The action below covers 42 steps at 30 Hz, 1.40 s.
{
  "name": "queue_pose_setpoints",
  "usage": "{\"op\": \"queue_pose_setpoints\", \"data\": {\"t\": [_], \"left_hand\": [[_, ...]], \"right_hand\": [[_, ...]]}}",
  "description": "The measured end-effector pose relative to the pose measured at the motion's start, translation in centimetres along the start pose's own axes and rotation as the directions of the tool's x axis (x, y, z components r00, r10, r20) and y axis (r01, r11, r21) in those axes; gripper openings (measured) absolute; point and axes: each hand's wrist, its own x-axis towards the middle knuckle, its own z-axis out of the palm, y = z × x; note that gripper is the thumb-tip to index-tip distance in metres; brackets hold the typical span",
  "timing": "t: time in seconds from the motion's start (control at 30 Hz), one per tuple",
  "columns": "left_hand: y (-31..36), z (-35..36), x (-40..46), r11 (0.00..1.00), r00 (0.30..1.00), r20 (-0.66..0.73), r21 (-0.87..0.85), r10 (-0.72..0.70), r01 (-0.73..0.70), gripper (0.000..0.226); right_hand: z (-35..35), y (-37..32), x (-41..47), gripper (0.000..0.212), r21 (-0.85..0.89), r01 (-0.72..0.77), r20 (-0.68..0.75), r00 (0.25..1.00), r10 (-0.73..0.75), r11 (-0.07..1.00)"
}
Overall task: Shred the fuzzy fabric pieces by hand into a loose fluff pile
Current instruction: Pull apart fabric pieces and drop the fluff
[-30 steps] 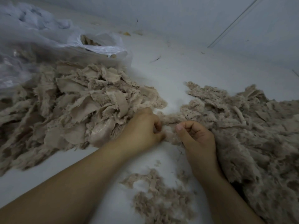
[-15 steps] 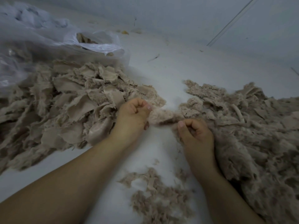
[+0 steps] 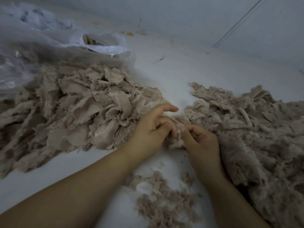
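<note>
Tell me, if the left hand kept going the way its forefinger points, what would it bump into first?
Probably the fluff pile: the left hand points its forefinger across a narrow bare strip of table toward it, though depth is unclear.

Pale white floor (image 3: pixel 172 76), dim light; white wall (image 3: pixel 197 17) behind, thin dark line across.

fluff pile (image 3: pixel 263 137) cut off right
</note>
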Motion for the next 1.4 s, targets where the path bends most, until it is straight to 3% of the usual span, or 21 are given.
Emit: {"op": "queue_pose_setpoints", "data": {"t": [0.07, 0.13, 0.2, 0.3, 0.4, 0.67, 0.83, 0.9, 1.0, 1.1, 1.3, 1.4], "left_hand": [[-0.2, -0.4, 0.5, 1.000, 0.993, -0.115, 0.012, -0.021, 0.022, 0.038], [-0.3, -0.8, 0.7, 0.991, 0.988, -0.145, 0.117, -0.049, 0.066, 0.045], [-0.3, -1.0, 0.7, 0.980, 0.989, -0.064, 0.142, -0.135, 0.143, 0.047], [-0.3, -0.7, 0.7, 0.971, 0.971, 0.035, 0.057, -0.236, 0.234, 0.028], [-0.3, -0.7, 0.9, 0.970, 0.970, 0.028, 0.027, -0.242, 0.241, 0.010], [-0.3, -0.3, 0.7, 0.990, 0.992, -0.024, 0.062, -0.128, 0.129, 0.011], [-0.3, -0.7, 1.4, 0.992, 0.934, -0.339, 0.016, -0.110, 0.123, 0.023], [-0.1, -1.2, 1.6, 0.991, 0.912, -0.392, 0.012, -0.117, 0.133, 0.023], [0.3, -1.3, 1.2, 0.970, 0.950, -0.206, 0.017, -0.233, 0.242, 0.017], [0.4, -0.4, 0.7, 0.950, 0.958, 0.008, 0.129, -0.286, 0.283, 0.037], [-0.1, -0.4, 1.1, 0.976, 0.950, -0.227, -0.035, -0.216, 0.214, 0.029], [-0.2, -0.2, 0.9, 0.981, 0.949, -0.250, -0.026, -0.192, 0.192, 0.043]], "right_hand": [[-0.1, 0.3, 0.1, 0.027, 0.008, -0.039, -0.045, 0.998, 0.040, 0.999], [-0.2, 0.4, 0.1, 0.027, 0.033, -0.051, -0.053, 0.997, 0.053, 0.998], [-0.2, 0.4, 0.1, 0.028, 0.054, -0.044, -0.025, 0.999, 0.045, 0.998], [-0.2, 0.2, 0.1, 0.030, 0.082, -0.029, 0.022, 0.999, 0.028, 0.996], [-0.2, 0.2, 0.0, 0.029, 0.106, -0.036, 0.048, 0.998, 0.031, 0.994], [0.0, 0.0, -0.1, 0.034, 0.026, 0.014, 0.045, 0.999, -0.015, 1.000], [-0.2, 0.6, 0.1, 0.042, 0.011, 0.038, 0.013, 0.999, -0.038, 0.999], [-0.2, 0.8, 0.1, 0.043, 0.053, 0.019, -0.016, 1.000, -0.018, 0.998], [-0.1, 0.8, 0.1, 0.041, 0.080, 0.038, -0.021, 0.999, -0.037, 0.996], [-0.2, 0.7, 0.1, 0.034, 0.083, 0.067, 0.022, 0.997, -0.069, 0.994], [0.0, 0.4, 0.2, 0.026, 0.037, 0.064, 0.057, 0.996, -0.066, 0.997], [-0.1, 0.5, 0.2, 0.033, 0.069, 0.039, 0.076, 0.996, -0.044, 0.997]]}}
